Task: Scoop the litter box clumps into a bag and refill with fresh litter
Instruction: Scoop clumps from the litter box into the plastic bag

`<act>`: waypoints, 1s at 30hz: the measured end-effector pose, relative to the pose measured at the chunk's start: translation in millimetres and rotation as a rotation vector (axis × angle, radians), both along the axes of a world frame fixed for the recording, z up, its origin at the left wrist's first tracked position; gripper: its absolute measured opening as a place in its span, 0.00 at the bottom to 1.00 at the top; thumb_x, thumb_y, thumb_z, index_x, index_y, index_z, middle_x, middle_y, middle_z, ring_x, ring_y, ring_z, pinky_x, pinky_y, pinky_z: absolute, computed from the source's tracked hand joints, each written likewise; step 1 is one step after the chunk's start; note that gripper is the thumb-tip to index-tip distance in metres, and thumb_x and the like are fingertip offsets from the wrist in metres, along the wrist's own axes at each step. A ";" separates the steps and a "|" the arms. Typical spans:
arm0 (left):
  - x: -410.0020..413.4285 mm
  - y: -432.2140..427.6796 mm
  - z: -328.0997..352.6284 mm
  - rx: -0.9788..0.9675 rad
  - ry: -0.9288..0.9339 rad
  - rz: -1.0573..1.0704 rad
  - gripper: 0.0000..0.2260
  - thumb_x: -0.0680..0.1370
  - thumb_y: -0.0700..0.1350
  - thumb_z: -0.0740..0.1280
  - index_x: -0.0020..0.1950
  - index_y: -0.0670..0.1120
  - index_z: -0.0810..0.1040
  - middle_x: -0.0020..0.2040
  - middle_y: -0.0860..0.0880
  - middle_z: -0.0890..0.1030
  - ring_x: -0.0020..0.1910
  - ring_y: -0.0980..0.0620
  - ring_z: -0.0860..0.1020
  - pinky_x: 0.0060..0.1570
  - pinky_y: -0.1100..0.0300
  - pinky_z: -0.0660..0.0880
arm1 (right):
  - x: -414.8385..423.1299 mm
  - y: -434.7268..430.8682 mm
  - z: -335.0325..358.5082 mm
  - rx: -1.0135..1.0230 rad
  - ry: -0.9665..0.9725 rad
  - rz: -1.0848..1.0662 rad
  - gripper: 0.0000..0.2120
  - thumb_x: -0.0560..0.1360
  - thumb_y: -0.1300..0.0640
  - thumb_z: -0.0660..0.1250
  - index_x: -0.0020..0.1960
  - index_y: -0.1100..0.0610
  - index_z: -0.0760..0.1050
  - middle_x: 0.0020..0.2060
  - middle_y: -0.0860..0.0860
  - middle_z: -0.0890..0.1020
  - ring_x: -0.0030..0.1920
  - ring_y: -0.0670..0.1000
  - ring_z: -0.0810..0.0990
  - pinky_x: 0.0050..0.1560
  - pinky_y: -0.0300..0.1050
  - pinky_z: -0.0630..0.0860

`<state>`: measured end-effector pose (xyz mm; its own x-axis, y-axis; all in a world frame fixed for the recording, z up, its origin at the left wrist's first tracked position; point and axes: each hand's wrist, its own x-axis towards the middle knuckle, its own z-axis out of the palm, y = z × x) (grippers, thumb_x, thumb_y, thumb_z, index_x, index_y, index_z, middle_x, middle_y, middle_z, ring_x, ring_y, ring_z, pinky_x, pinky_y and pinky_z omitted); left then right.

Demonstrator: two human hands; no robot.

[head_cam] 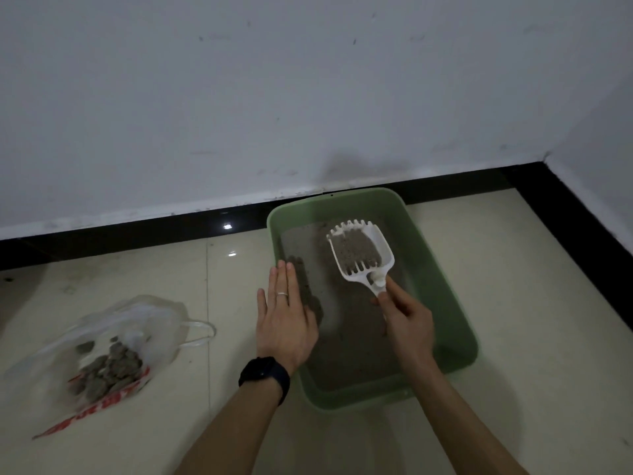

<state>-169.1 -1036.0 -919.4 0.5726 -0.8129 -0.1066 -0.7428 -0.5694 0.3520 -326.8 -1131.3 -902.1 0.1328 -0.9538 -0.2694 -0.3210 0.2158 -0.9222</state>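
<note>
Litter scoop (386,247) over green litter box (445,269), handle between right fingers (395,289)

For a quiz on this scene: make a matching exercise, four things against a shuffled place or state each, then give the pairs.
1 scoop
2 litter box
3 plastic bag
4 left hand

a on the floor, holding clumps
b flat above the box's left side
c green, by the wall
d loaded, gripped by the right hand

Pairs: 1-d, 2-c, 3-a, 4-b
</note>
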 end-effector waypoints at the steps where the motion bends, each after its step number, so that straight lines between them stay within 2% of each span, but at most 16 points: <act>1: -4.9 7.2 0.7 0.007 0.014 0.003 0.34 0.83 0.50 0.52 0.79 0.44 0.33 0.77 0.48 0.32 0.78 0.50 0.35 0.75 0.50 0.36 | -0.8 5.0 2.4 -0.002 -0.005 0.013 0.18 0.78 0.53 0.69 0.67 0.49 0.77 0.55 0.50 0.84 0.50 0.46 0.79 0.57 0.50 0.78; 3: -10.6 20.6 2.9 0.037 0.032 0.003 0.34 0.83 0.50 0.51 0.78 0.44 0.30 0.77 0.47 0.31 0.78 0.50 0.34 0.75 0.50 0.36 | -1.5 14.7 8.2 0.006 -0.010 0.048 0.18 0.78 0.53 0.68 0.67 0.50 0.77 0.53 0.51 0.85 0.46 0.46 0.76 0.50 0.46 0.75; 6: -10.1 39.2 3.4 0.097 0.038 -0.038 0.33 0.83 0.52 0.49 0.76 0.45 0.27 0.77 0.47 0.29 0.77 0.50 0.32 0.77 0.49 0.37 | -3.0 26.4 15.3 0.011 -0.049 0.031 0.17 0.78 0.53 0.68 0.67 0.49 0.76 0.51 0.49 0.85 0.47 0.46 0.76 0.50 0.45 0.74; 10: -3.3 56.8 3.6 0.169 -0.003 -0.145 0.31 0.81 0.59 0.36 0.77 0.46 0.28 0.77 0.48 0.29 0.75 0.51 0.29 0.75 0.51 0.34 | -7.2 37.6 20.6 0.018 -0.037 0.034 0.17 0.77 0.51 0.69 0.66 0.47 0.77 0.50 0.50 0.86 0.44 0.46 0.74 0.48 0.47 0.74; 16: 12.6 67.3 18.2 0.225 -0.004 -0.264 0.29 0.84 0.59 0.40 0.78 0.49 0.31 0.77 0.53 0.30 0.78 0.54 0.33 0.74 0.52 0.34 | -11.5 49.6 22.1 0.016 -0.027 0.057 0.17 0.77 0.49 0.69 0.66 0.44 0.76 0.43 0.47 0.82 0.45 0.46 0.74 0.47 0.46 0.72; 19: 35.8 79.1 29.9 0.236 -0.011 -0.289 0.27 0.84 0.57 0.41 0.77 0.51 0.31 0.76 0.55 0.31 0.79 0.54 0.36 0.75 0.52 0.36 | -3.5 55.7 32.6 0.029 -0.029 0.087 0.17 0.78 0.51 0.68 0.66 0.45 0.77 0.37 0.44 0.78 0.37 0.44 0.72 0.42 0.45 0.70; 21: 61.2 92.9 36.6 0.255 -0.033 -0.220 0.28 0.84 0.56 0.43 0.79 0.51 0.33 0.79 0.53 0.34 0.79 0.53 0.38 0.77 0.51 0.39 | 7.4 62.2 43.1 0.026 -0.047 0.133 0.15 0.78 0.52 0.68 0.64 0.42 0.76 0.32 0.47 0.78 0.31 0.44 0.70 0.36 0.43 0.68; 25: 122.0 137.3 41.1 0.273 -0.070 -0.016 0.29 0.84 0.55 0.47 0.81 0.47 0.39 0.81 0.49 0.39 0.80 0.51 0.41 0.78 0.49 0.43 | 42.7 78.5 56.3 0.013 -0.040 0.262 0.15 0.79 0.52 0.67 0.65 0.43 0.76 0.38 0.57 0.84 0.32 0.50 0.70 0.32 0.45 0.68; 28: 163.3 183.5 42.4 0.274 -0.051 0.141 0.29 0.84 0.54 0.48 0.81 0.47 0.41 0.82 0.48 0.41 0.80 0.49 0.42 0.78 0.48 0.43 | 76.6 97.7 57.7 -0.013 -0.033 0.388 0.15 0.79 0.53 0.67 0.65 0.44 0.78 0.37 0.52 0.85 0.30 0.47 0.71 0.33 0.45 0.70; 30: 184.7 218.1 40.8 0.292 -0.065 0.230 0.29 0.84 0.54 0.48 0.82 0.47 0.42 0.82 0.48 0.41 0.80 0.48 0.42 0.78 0.46 0.44 | 99.3 114.8 60.7 -0.039 -0.042 0.468 0.16 0.79 0.55 0.67 0.65 0.43 0.76 0.39 0.48 0.86 0.28 0.44 0.71 0.31 0.41 0.72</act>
<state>15.7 -817.8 -878.6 0.7500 -0.6026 -0.2728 -0.5990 -0.7937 0.1064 -227.5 -1016.5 -841.4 0.5609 -0.7981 -0.2200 -0.3375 0.0222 -0.9411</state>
